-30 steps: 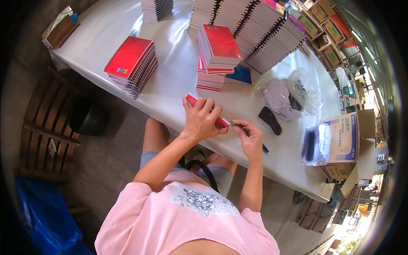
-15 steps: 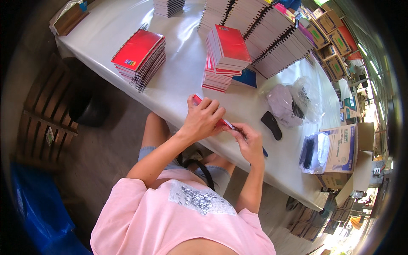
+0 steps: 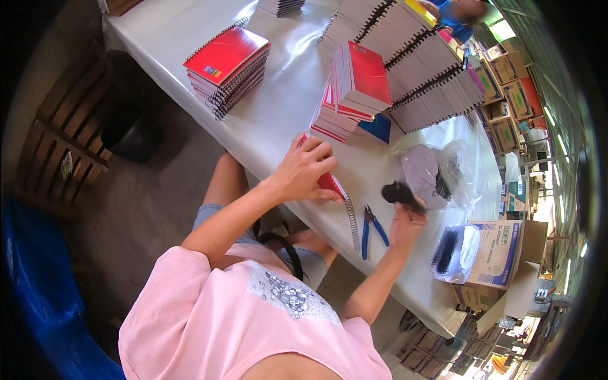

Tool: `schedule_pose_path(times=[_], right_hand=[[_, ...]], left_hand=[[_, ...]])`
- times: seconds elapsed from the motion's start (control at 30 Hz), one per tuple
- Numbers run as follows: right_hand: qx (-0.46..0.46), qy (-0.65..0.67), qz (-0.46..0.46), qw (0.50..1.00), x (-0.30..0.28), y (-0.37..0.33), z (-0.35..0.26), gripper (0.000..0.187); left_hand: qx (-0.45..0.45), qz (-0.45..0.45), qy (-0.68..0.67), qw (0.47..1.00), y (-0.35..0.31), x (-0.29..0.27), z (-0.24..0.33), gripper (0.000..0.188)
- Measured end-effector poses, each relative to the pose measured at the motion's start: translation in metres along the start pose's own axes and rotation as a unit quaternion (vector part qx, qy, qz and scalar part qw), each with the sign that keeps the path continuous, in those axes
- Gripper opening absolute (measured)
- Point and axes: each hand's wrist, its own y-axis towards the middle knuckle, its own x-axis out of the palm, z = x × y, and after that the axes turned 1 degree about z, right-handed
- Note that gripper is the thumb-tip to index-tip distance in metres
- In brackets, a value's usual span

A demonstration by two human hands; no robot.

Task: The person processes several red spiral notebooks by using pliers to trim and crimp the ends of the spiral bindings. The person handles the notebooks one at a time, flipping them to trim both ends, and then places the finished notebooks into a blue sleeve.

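Note:
My left hand (image 3: pixel 303 170) is closed around a small red notebook (image 3: pixel 330 183), held on edge above the near side of the table. From the notebook's lower end a thin wire coil (image 3: pixel 352 221) trails loose towards me. My right hand (image 3: pixel 408 223) grips a black oblong thing (image 3: pixel 403 195), blurred by motion, so its kind is unclear. Between my hands lie pliers with blue handles (image 3: pixel 373 233), jaws pointing away. Beyond the left hand stands a stack of red notebooks without coils (image 3: pixel 361 76). Farther left is a stack of coil-bound red notebooks (image 3: pixel 228 54).
Tall rows of coil-bound notebooks (image 3: pixel 430 88) fill the far right of the white-covered table (image 3: pixel 278 126). A clear plastic bag with greyish contents (image 3: pixel 424 171) and an opened carton (image 3: pixel 497 253) sit to the right. Another person (image 3: pixel 457 16) is at the far side.
My right hand has left the notebook's end, moved right and picked up the black oblong thing from the table. The coil now hangs free, and the pliers are in plain view.

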Motion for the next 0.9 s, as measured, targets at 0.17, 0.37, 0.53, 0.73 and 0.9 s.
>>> schedule_pose_path(times=[0.17, 0.37, 0.53, 0.73, 0.9], right_hand=[[-0.039, 0.077, -0.258, 0.962, 0.047, -0.001, -0.003, 0.009], [0.154, -0.153, -0.176, 0.960, 0.058, 0.010, -0.017, 0.018], [-0.116, 0.150, -0.284, 0.940, 0.058, 0.007, -0.025, 0.028], [-0.084, 0.057, -0.344, 0.934, 0.065, 0.016, -0.026, 0.032], [-0.052, 0.335, -0.167, 0.926, 0.070, 0.007, -0.012, 0.035]], left_hand=[[0.008, 0.003, 0.004, 1.000, 0.002, 0.002, 0.001, 0.060], [0.021, 0.030, -0.014, 0.999, -0.001, 0.009, -0.005, 0.058], [0.025, 0.030, -0.023, 0.999, -0.002, 0.008, -0.006, 0.057], [0.021, 0.071, -0.065, 0.995, 0.004, 0.004, -0.011, 0.062], [-0.055, 0.080, -0.206, 0.974, 0.006, 0.011, -0.020, 0.069]])
